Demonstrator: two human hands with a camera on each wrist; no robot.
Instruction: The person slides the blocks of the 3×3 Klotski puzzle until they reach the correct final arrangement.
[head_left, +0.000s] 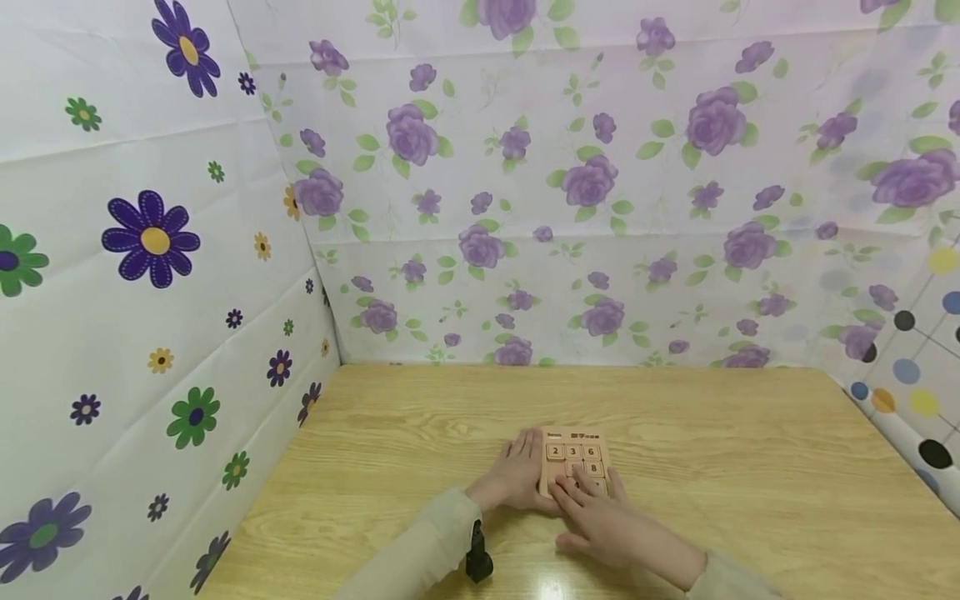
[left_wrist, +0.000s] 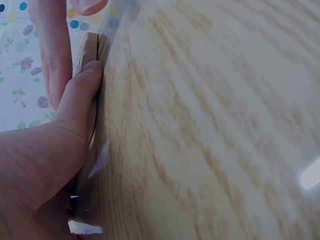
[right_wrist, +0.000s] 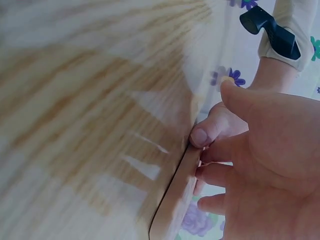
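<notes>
A flat wooden number puzzle [head_left: 556,481] with square number tiles lies on the table, with 2, 3 and 6 in the row at its far end and an 8 below. Along its left edge rest the straight fingers of my left hand [head_left: 517,477], while the thumb [left_wrist: 82,92] presses the near edge. My right hand [head_left: 606,523] reaches over the lower tiles from the near right, its fingertips touching them and covering several. In the right wrist view its fingers are extended above the board's side [right_wrist: 175,200], with the left thumb at the corner.
The wood-grain table [head_left: 712,450] spreads around the puzzle. A floral cloth [head_left: 600,208] hangs along the back and another flowered cloth [head_left: 112,333] on the left; a dotted cloth [head_left: 907,400] is at the right. A black camera mount [head_left: 477,557] sits at the left wrist.
</notes>
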